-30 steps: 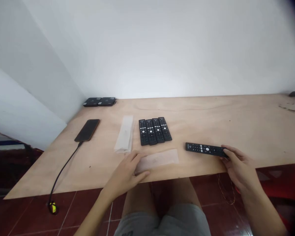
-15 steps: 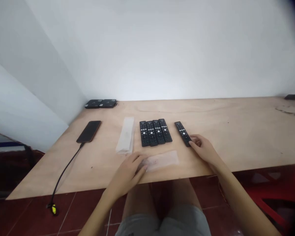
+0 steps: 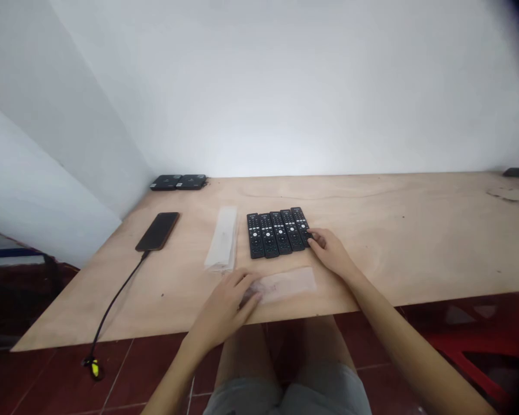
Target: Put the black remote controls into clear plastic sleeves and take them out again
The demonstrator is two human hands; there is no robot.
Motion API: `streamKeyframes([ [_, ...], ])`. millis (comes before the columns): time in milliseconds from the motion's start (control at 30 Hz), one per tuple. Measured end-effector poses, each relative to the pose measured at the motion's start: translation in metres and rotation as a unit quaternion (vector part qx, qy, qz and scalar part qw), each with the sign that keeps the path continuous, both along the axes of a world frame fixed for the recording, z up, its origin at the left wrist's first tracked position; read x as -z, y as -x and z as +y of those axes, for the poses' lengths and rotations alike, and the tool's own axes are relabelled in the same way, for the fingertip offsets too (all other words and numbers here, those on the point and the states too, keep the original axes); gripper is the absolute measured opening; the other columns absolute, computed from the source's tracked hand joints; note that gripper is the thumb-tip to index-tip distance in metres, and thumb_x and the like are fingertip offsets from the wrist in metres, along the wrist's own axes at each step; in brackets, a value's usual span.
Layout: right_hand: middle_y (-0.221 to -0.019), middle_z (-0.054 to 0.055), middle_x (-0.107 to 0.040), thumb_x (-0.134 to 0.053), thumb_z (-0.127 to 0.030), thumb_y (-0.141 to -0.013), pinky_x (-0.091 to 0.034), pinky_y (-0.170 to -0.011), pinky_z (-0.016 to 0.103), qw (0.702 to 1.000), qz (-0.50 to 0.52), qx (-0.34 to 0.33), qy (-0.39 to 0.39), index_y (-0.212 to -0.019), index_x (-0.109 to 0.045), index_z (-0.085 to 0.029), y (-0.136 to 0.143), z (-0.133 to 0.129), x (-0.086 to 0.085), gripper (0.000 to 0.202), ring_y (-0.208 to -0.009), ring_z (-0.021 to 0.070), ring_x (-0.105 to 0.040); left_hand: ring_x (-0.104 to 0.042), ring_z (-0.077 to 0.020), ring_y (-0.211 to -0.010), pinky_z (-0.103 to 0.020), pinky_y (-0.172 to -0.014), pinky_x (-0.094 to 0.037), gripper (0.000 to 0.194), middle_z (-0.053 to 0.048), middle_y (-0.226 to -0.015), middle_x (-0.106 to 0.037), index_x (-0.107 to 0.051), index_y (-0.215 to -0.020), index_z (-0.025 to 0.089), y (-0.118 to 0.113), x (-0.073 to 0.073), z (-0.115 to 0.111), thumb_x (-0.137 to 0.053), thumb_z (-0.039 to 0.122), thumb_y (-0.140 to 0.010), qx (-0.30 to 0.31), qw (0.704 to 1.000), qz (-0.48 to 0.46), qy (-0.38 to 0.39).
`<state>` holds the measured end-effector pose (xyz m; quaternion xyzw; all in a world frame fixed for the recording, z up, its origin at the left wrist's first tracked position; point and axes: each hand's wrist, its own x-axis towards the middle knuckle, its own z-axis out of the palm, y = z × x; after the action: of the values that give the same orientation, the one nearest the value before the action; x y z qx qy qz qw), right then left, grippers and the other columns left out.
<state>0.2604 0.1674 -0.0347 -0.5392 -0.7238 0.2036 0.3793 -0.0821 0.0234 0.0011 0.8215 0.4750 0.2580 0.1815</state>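
Note:
Several black remote controls lie side by side in a row, buttons up. My right hand (image 3: 328, 249) has its thumb and fingers closed around the lower right edge of the rightmost remote control (image 3: 300, 219), which sits against the row. Below the row, a flat translucent plastic sleeve (image 3: 289, 284) lies along the table's front. My left hand (image 3: 228, 302) rests at the sleeve's left end, that end pinched between thumb and fingers. Left of the row is a small pile of similar plastic sleeves (image 3: 222, 239), untouched.
A phone (image 3: 158, 231) lies on the left of the wooden table (image 3: 415, 242), its black cable (image 3: 112, 302) hanging over the edge. Two flat black boxes (image 3: 179, 183) sit at the back left corner by the wall. A red chair (image 3: 471, 357) stands at the lower right.
My right hand has moved left with the rightmost remote control, bringing it from apart to against the row. My left hand stays on the plastic sleeve.

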Motion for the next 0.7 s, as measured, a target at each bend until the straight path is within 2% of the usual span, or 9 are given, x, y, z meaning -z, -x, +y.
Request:
streamKeyframes([
  [100, -0.111, 0.013, -0.073, -0.06, -0.035, -0.102, -0.055, -0.103, 0.053, 1.0, 0.0, 0.004, -0.023, -0.13, -0.074, -0.021, 0.006, -0.009, -0.009, 0.035, -0.105, 0.0321, -0.068, -0.067, -0.0299, -0.122, -0.046, -0.104, -0.056, 0.033, -0.009, -0.136, -0.069, -0.064, -0.142, 0.03, 0.0, 0.001, 0.0, -0.061, 0.029, -0.109, 0.0, 1.0, 0.002, -0.003],
  [200, -0.116, 0.013, -0.072, -0.06, -0.034, -0.105, -0.05, -0.111, 0.055, 0.998, -0.006, -0.023, -0.051, -0.123, -0.077, -0.025, 0.016, -0.035, -0.027, 0.027, -0.117, 0.0347, -0.065, -0.068, -0.0297, -0.122, -0.046, -0.104, -0.057, 0.033, -0.009, -0.136, -0.069, -0.064, -0.141, 0.03, 0.0, 0.001, 0.001, -0.061, 0.027, -0.109, 0.0, 1.0, 0.001, -0.005],
  [333, -0.119, 0.012, -0.073, -0.053, -0.026, -0.112, -0.055, -0.101, 0.05, 0.973, -0.056, -0.215, -0.062, -0.127, -0.078, -0.028, 0.038, -0.083, -0.046, 0.029, -0.114, 0.0323, -0.065, -0.067, -0.0301, -0.122, -0.046, -0.104, -0.057, 0.034, -0.009, -0.136, -0.069, -0.064, -0.142, 0.03, 0.0, 0.0, 0.001, -0.062, 0.028, -0.108, 0.006, 1.0, 0.004, -0.001],
  [400, -0.117, 0.012, -0.073, -0.052, -0.023, -0.112, -0.055, -0.1, 0.049, 0.96, -0.083, -0.26, -0.06, -0.128, -0.078, -0.028, 0.046, -0.1, -0.046, 0.031, -0.113, 0.0318, -0.064, -0.067, -0.0302, -0.123, -0.046, -0.104, -0.057, 0.035, -0.01, -0.136, -0.069, -0.063, -0.144, 0.03, -0.001, -0.001, 0.001, -0.063, 0.029, -0.108, 0.007, 1.0, 0.002, 0.002],
  [500, -0.116, 0.01, -0.073, -0.055, -0.023, -0.112, -0.055, -0.099, 0.048, 0.96, -0.095, -0.262, -0.036, -0.125, -0.079, -0.029, 0.045, -0.112, -0.041, 0.028, -0.11, 0.0309, -0.064, -0.067, -0.0293, -0.123, -0.046, -0.104, -0.056, 0.034, -0.01, -0.136, -0.068, -0.062, -0.144, 0.029, -0.001, -0.001, 0.001, -0.06, 0.03, -0.11, 0.004, 1.0, 0.0, 0.01],
  [700, -0.123, 0.009, -0.072, -0.057, -0.029, -0.112, -0.056, -0.106, 0.047, 0.964, -0.066, -0.256, 0.016, -0.129, -0.079, -0.033, 0.019, -0.112, -0.039, 0.028, -0.118, 0.0309, -0.065, -0.068, -0.0293, -0.121, -0.049, -0.105, -0.057, 0.028, -0.011, -0.132, -0.072, -0.067, -0.136, 0.027, 0.003, 0.005, 0.004, -0.049, 0.031, -0.115, -0.026, 0.999, -0.023, 0.015],
])
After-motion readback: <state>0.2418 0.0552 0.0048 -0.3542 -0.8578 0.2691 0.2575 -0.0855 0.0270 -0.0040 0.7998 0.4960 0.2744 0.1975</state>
